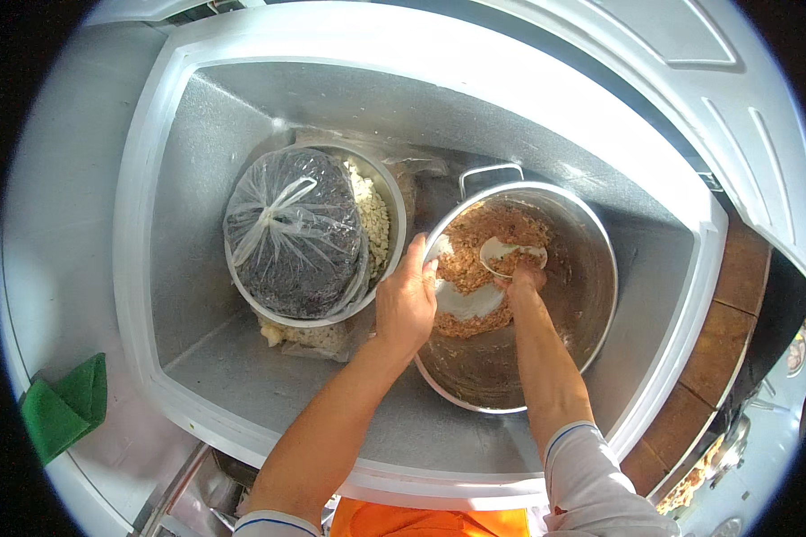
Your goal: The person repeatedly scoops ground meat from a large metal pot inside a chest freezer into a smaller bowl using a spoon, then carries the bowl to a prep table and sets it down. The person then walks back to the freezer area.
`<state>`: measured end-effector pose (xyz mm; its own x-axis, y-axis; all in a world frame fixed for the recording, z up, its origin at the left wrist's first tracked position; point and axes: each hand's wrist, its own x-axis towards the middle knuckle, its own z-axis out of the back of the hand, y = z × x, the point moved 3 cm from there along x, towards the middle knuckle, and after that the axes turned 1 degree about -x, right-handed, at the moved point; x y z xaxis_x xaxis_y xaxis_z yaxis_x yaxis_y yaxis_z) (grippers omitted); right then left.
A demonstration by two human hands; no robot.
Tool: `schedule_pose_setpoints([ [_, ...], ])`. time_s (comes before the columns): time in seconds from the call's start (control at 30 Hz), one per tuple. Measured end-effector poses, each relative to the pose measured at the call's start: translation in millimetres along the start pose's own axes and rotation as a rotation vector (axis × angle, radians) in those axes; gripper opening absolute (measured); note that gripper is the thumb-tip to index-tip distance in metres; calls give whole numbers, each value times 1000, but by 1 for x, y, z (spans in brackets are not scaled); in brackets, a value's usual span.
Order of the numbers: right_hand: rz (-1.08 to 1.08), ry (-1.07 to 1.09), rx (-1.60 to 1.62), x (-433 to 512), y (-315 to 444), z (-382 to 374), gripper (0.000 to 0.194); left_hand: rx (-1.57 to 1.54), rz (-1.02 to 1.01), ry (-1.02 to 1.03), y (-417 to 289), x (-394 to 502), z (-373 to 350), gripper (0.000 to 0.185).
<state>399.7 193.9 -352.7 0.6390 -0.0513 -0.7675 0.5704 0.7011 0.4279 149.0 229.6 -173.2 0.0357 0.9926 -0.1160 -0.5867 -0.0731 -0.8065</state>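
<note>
A large steel pot [598, 295] stands in the right part of an open chest freezer, tilted a little, with a reddish-brown crumbly mixture [470, 258] inside. My left hand [406, 302] grips the pot's left rim, thumb on top. Deep inside the pot, my right hand [527, 278] holds a small white bowl or scoop [504, 252] against the mixture; some mixture lies in it. Below and left of that hand is a pale, smooth patch [470, 302] in the mixture; whether it is another dish or a powder, I cannot tell.
Left of the pot, a metal bowl [399, 228] holds pale crumbly pieces and a knotted clear bag of dark food [295, 248]. Bags of pale food [309, 335] lie beneath it. The freezer's white rim [141, 268] surrounds everything. A green cloth [67, 406] lies outside, at left.
</note>
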Motion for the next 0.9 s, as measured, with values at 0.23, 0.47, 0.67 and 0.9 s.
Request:
schedule_pose_setpoints([
  [0.23,476,28,-609,33,0,-29,40,37,125,54,2,-4,-3,37],
  [0.47,984,279,-520,31,-17,-59,33,79,140,39,-4,-4,-2,38],
  [0.67,468,609,-54,-27,-15,-60,33,31,116,16,-2,-5,-2,35],
  [0.9,814,669,-643,-78,20,-6,33,-31,7,-82,0,-6,0,31],
])
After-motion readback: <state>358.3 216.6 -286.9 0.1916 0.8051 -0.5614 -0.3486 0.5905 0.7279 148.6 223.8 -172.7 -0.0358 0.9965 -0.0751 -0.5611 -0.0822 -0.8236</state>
